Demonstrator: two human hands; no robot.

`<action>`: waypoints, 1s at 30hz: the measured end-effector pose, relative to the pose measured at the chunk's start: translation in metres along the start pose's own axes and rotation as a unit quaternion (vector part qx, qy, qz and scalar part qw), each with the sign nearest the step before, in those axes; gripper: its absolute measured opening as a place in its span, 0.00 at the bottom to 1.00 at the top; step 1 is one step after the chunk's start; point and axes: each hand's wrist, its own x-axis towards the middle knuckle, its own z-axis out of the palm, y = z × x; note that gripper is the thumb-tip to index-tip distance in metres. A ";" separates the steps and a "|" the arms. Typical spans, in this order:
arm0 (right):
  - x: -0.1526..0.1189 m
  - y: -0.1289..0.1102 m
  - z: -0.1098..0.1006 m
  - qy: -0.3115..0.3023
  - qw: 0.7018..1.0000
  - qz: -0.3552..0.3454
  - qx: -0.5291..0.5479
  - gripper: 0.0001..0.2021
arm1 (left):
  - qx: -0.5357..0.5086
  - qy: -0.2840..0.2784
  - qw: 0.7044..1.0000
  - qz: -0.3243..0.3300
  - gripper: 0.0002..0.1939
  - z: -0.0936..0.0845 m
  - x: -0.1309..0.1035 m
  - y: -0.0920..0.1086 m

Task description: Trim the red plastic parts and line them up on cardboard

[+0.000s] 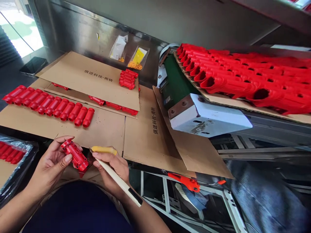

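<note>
A red slotted plastic cylinder (77,156) is gripped between the thumb and fingers of my left hand (53,158), tilted with its lower end toward my right hand. My right hand (113,170) is closed around a pale-handled tool (119,183) with a dark end, its tip close to the cylinder. A yellow wrap (104,149) covers one finger of that hand. Beyond my hands, a slanting row of similar red cylinders (52,105) lies side by side on a cardboard sheet (107,131).
Red parts (127,78) sit on a raised cardboard sheet (89,81). A phone (33,65) and plastic bags (138,58) lie behind. At right, stacked red tubes (243,74) rest above a white metal block (209,116). A plastic-lined tray (21,168) stands at left.
</note>
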 end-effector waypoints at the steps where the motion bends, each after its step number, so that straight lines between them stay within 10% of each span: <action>1: 0.001 -0.001 0.002 0.004 1.000 0.008 -0.005 0.10 | 0.016 0.000 1.000 -0.005 0.23 0.000 -0.002 0.000; 30: 0.000 -0.008 0.014 0.021 0.999 -0.010 0.021 0.10 | 0.116 0.055 0.991 -0.025 0.20 0.028 -0.017 0.013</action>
